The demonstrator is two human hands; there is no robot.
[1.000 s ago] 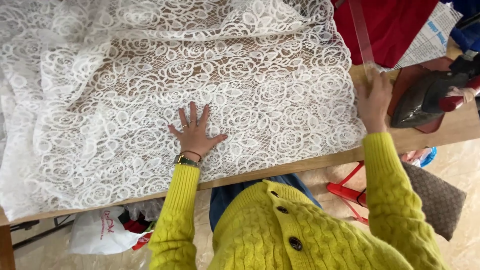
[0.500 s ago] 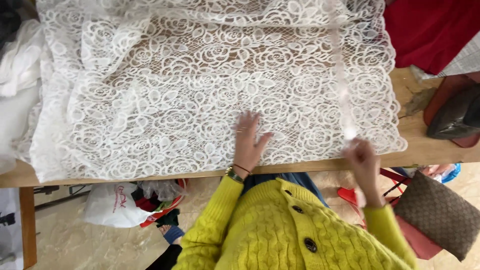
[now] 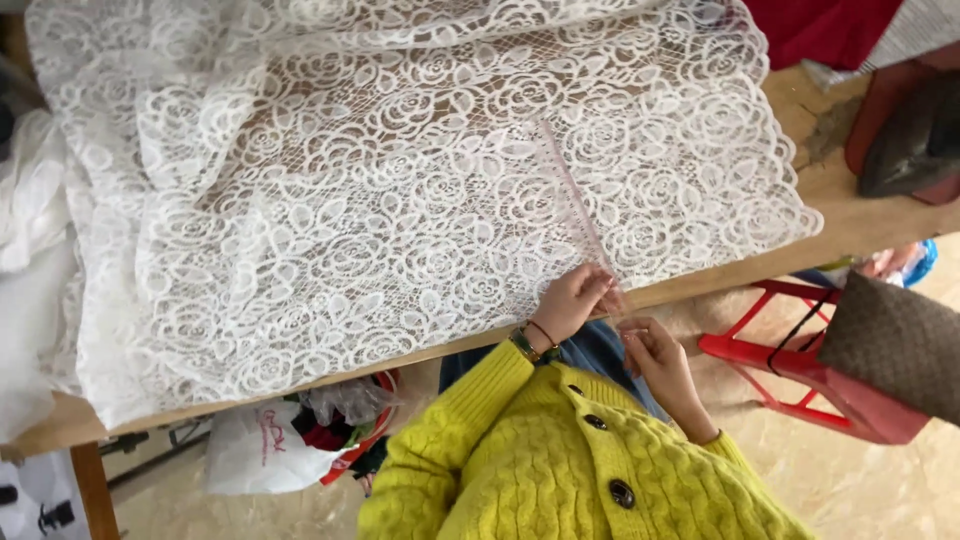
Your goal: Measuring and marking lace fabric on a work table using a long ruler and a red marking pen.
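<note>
A white lace fabric (image 3: 400,200) with a rose pattern covers the wooden table (image 3: 850,225). A clear plastic ruler (image 3: 572,195) lies slanted on the lace, its near end at the table's front edge. My left hand (image 3: 572,300), with a watch and bracelet at the wrist, pinches the ruler's near end. My right hand (image 3: 655,355) is curled just below the table edge, right beside that end of the ruler. Whether it touches the ruler is unclear. Both sleeves are yellow knit.
A red plastic stool (image 3: 800,375) and a brown woven bag (image 3: 895,345) stand at the right of me. A dark iron-like object (image 3: 915,140) sits on the table's right end. Plastic bags (image 3: 270,445) lie under the table. More white cloth (image 3: 30,260) hangs at the left.
My right hand brought the ruler from the table's right end across to the lace. My left hand lifted off the lace and took the ruler's near end. The view shifted right.
</note>
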